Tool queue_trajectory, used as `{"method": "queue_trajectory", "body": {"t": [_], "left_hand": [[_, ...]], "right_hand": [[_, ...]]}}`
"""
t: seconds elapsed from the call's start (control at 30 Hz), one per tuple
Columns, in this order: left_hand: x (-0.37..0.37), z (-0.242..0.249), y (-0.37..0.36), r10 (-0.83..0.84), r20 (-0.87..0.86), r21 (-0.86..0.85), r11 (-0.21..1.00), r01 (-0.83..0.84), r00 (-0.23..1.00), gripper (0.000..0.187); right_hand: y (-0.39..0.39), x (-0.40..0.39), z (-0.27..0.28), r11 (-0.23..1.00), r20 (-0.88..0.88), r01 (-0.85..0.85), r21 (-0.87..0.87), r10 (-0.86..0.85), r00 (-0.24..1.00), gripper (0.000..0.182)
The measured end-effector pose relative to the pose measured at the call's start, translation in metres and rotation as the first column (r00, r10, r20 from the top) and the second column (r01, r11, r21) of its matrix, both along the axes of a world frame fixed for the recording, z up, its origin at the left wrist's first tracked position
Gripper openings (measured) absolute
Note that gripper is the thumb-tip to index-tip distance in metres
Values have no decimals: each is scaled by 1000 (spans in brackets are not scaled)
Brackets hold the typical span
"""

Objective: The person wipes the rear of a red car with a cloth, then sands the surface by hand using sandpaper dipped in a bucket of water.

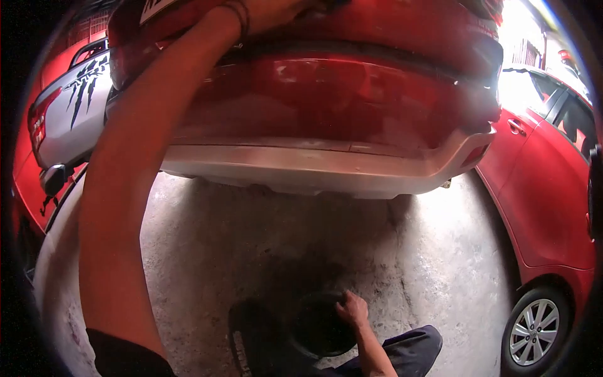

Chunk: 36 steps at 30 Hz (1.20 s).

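Note:
My left arm reaches up across the rear of a red car (301,100). At the top edge, my left hand (273,12) is against or just in front of the upper bodywork. Its fingers are partly cut off, with something dark near their tips that I cannot make out. Low down between my legs is a dark round bucket-like container (320,330), its inside too dark to see into. My right hand (353,309) is closed at its right rim.
The car's silver lower bumper (295,164) overhangs the rough concrete floor (213,251). A second red car (553,188) stands close on the right. On the left is a white pickup (72,113) with black claw-mark graphics. My dark-clad knee (414,349) is at the bottom.

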<state>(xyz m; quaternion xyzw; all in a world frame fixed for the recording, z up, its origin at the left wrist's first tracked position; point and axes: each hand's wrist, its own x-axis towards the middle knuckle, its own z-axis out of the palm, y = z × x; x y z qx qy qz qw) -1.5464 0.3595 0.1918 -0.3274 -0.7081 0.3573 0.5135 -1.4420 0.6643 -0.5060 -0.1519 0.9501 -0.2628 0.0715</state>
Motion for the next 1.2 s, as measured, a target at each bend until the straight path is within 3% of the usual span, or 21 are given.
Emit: {"method": "queue_trajectory", "body": {"t": [0.03,0.13,0.23,0.3,0.43,0.53,0.63,0.83,1.03,1.2], "left_hand": [[-1,0,9,35,11,-1,999,-35,999,54],[-27,8,46,-154,-11,-64,986,153,988,50],[-31,14,68,-135,-2,-79,988,134,991,47],[-24,15,45,-101,17,-100,990,102,995,47],[-11,12,20,-39,79,-70,997,45,996,47],[-29,13,48,-315,-42,-152,940,305,948,46],[-34,18,81,-143,38,-112,983,147,989,49],[-25,13,36,-88,-57,-160,984,77,995,50],[-30,18,70,-162,-66,-156,976,150,985,51],[-22,15,60,-24,-54,-135,991,17,998,50]], "right_hand": [[1,3,2,1000,-1,5,-15,-5,1000,40],[-3,5,21,999,21,28,-29,-28,999,41],[-7,6,22,999,68,46,16,-47,997,43],[-2,-2,-4,999,29,33,22,-33,999,43],[0,-3,1,1000,33,2,-12,-1,999,42],[-2,-5,0,1000,18,15,-10,-14,1000,41],[-4,-1,16,999,47,36,14,-37,998,41],[-2,-1,15,999,88,46,17,-47,995,42],[-5,1,18,999,66,31,26,-32,997,40],[-1,1,21,999,66,43,-11,-42,997,41]]}}
